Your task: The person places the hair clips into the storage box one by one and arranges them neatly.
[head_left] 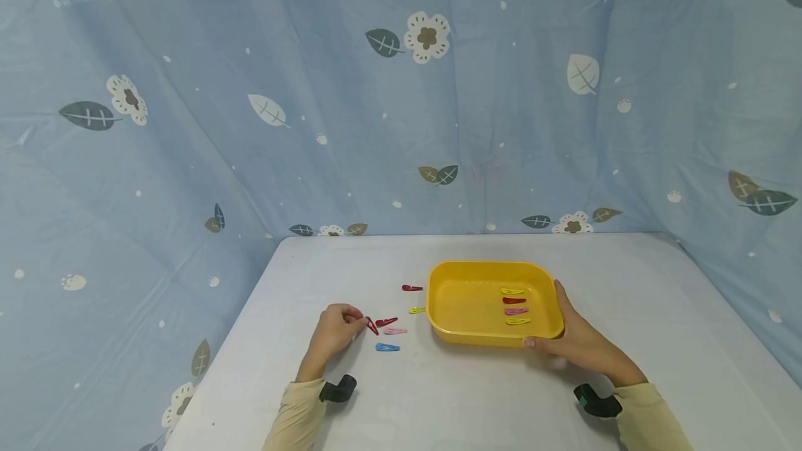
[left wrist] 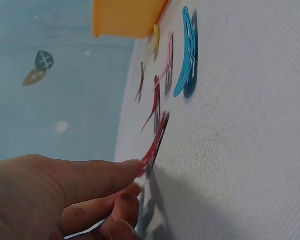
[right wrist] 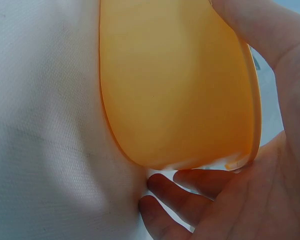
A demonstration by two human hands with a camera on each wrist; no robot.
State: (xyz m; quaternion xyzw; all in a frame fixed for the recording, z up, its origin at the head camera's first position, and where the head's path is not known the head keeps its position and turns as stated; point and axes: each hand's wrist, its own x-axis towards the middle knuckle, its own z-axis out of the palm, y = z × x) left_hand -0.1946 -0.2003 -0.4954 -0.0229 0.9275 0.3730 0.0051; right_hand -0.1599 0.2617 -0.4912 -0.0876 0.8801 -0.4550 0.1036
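Observation:
My left hand (head_left: 336, 331) pinches one end of a red snap hair clip (left wrist: 155, 142) between thumb and fingertips, low over the white table. Close by lie another red clip (head_left: 386, 322), a pink clip (head_left: 395, 331) and a blue clip (left wrist: 187, 52). A yellow clip (head_left: 416, 310) and a further red clip (head_left: 411, 288) lie beside the yellow tray (head_left: 482, 338). My right hand (head_left: 579, 339) grips that tray at its near right corner, thumb on the near rim and fingers around the right side. Inside it, several clips, including a pink one (head_left: 516, 311), form a column toward the right.
The white table (head_left: 476, 402) carries everything and ends at a blue curtain (head_left: 489, 110) printed with leaves and flowers, behind and on both sides. A black wrist mount (head_left: 338, 389) sits on the left wrist, another black mount (head_left: 597, 402) on the right.

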